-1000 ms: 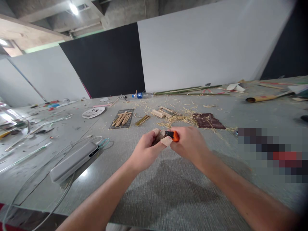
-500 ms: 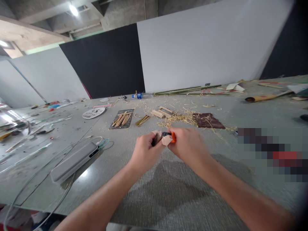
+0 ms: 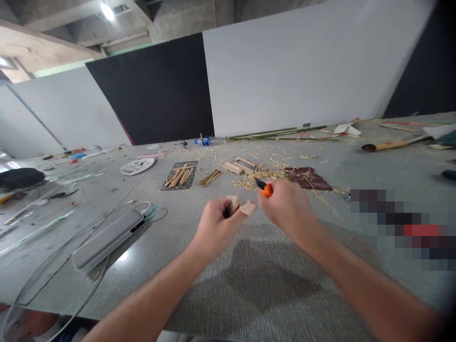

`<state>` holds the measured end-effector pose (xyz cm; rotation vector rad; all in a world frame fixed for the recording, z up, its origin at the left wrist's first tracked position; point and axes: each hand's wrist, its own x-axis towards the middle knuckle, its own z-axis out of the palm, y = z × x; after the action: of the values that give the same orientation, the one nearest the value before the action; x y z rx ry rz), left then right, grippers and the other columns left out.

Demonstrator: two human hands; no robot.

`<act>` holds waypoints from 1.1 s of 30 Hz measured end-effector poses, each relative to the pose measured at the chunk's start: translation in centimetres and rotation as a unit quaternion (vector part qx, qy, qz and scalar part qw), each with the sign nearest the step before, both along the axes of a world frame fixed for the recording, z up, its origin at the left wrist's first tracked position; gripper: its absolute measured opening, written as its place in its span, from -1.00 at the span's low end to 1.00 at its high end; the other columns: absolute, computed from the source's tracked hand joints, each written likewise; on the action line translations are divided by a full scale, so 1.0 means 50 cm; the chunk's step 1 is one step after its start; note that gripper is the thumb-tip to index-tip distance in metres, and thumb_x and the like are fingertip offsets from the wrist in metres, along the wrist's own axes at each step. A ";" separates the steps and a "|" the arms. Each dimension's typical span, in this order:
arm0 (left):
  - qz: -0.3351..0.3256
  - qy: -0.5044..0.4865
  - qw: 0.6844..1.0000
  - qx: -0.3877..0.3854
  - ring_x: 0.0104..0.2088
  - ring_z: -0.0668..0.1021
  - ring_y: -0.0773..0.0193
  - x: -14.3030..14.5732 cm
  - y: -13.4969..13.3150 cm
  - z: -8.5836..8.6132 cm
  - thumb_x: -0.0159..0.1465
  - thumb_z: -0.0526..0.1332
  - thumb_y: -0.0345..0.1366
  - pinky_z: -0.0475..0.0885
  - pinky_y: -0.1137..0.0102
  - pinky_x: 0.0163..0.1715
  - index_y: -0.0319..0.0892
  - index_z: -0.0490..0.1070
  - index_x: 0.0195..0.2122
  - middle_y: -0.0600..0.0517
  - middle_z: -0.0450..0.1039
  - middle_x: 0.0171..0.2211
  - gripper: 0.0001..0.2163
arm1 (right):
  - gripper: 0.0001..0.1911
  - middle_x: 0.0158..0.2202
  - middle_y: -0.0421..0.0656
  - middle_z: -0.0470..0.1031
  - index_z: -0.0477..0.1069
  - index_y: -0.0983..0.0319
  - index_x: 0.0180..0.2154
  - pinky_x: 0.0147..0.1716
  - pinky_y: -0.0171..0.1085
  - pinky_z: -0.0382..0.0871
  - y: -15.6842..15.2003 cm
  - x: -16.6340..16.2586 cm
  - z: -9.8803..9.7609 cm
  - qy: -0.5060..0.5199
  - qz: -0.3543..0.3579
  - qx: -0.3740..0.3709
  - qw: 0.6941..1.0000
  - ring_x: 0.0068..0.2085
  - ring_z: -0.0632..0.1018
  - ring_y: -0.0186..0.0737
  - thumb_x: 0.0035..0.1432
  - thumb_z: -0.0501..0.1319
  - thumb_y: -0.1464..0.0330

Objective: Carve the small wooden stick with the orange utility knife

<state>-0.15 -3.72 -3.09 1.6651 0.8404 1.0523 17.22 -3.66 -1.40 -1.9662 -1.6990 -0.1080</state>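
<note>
My left hand (image 3: 215, 221) is closed around a small pale piece of wood (image 3: 232, 204), mostly hidden by the fingers. At the tip of its thumb sits a pale beige cover (image 3: 247, 207), perhaps tape or a guard. My right hand (image 3: 288, 204) grips an orange utility knife (image 3: 266, 190), its dark blade end pointing up and left. The knife is apart from the wood, a short way to its right. Both hands are above the grey table (image 3: 249, 294).
Beyond the hands lie wooden sticks (image 3: 180, 175) on a dark mat, pale wood blocks (image 3: 238, 167), curly shavings (image 3: 270, 176) and a dark red sheet (image 3: 309, 178). A grey power bank (image 3: 109, 240) with cables is at left. Farther back are a bottle (image 3: 204, 141) and green strips (image 3: 263, 136).
My right hand has moved the knife up and right, away from the wood. My left hand is nearly still. A dark object has come into view at the far left.
</note>
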 end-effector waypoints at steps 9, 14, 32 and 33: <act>-0.020 -0.006 1.000 0.022 -0.51 0.02 0.40 -0.006 0.000 0.007 0.25 0.37 -0.18 -0.07 0.38 -0.53 -0.13 -0.04 -0.57 0.21 -0.10 -0.58 -0.48 | -0.71 -0.65 -0.26 0.20 0.07 0.16 -0.60 -0.52 -0.24 -0.08 -0.011 -0.022 -0.010 0.039 0.078 0.031 0.996 -0.56 0.10 -0.33 0.03 0.16 0.31; -0.053 -0.009 0.998 0.014 -0.51 0.01 0.40 -0.008 -0.003 0.005 0.24 0.38 -0.14 -0.08 0.38 -0.54 -0.13 0.01 -0.56 0.21 -0.08 -0.58 -0.50 | -0.79 -0.62 -0.25 0.27 0.15 0.17 -0.58 -0.49 -0.25 -0.06 -0.020 -0.019 0.000 0.018 0.170 0.034 0.985 -0.54 0.13 -0.33 -0.03 0.15 0.27; 0.050 0.125 0.983 0.121 -0.52 0.04 0.41 -0.017 0.002 -0.002 0.19 0.35 -0.03 -0.06 0.40 -0.55 -0.13 -0.01 -0.60 0.20 -0.04 -0.62 -0.47 | -0.82 -0.58 -0.19 0.35 0.30 0.18 -0.57 -0.48 -0.24 -0.07 -0.038 -0.042 0.018 -0.065 0.169 -0.057 0.982 -0.52 0.22 -0.30 0.03 0.13 0.28; 0.051 0.123 0.984 0.115 -0.53 0.04 0.41 -0.016 0.000 -0.004 0.20 0.34 -0.04 -0.07 0.40 -0.55 -0.13 -0.01 -0.60 0.20 -0.05 -0.62 -0.48 | -0.80 -0.59 -0.18 0.35 0.30 0.18 -0.57 -0.49 -0.24 -0.08 -0.037 -0.043 0.017 -0.069 0.166 -0.057 0.982 -0.52 0.23 -0.30 0.04 0.13 0.28</act>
<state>-0.95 -3.70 -3.28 1.9955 1.0029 1.0585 15.05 -5.50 -0.55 -1.7580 -2.1409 -0.0264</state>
